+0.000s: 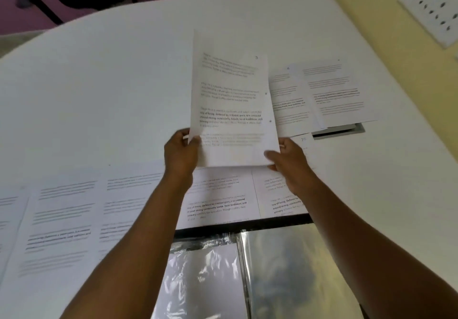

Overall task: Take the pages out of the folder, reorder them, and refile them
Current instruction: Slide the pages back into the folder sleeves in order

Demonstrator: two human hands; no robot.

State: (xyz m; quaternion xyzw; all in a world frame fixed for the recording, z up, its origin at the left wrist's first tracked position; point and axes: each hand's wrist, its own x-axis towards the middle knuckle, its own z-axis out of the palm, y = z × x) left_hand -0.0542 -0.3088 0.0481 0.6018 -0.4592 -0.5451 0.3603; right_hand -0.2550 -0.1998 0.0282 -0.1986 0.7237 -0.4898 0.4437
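Gripping blurred pages, both hands' fingers curl, mostly hidden behind.

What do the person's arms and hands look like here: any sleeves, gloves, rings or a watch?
Both arms are bare as far as the picture shows: no sleeves reach the forearms or wrists. The left hand and the right hand wear no gloves. No watch, bracelet or ring shows on the parts in view, though the picture is a little blurred and some fingers are hidden, so a thin ring could be missed.
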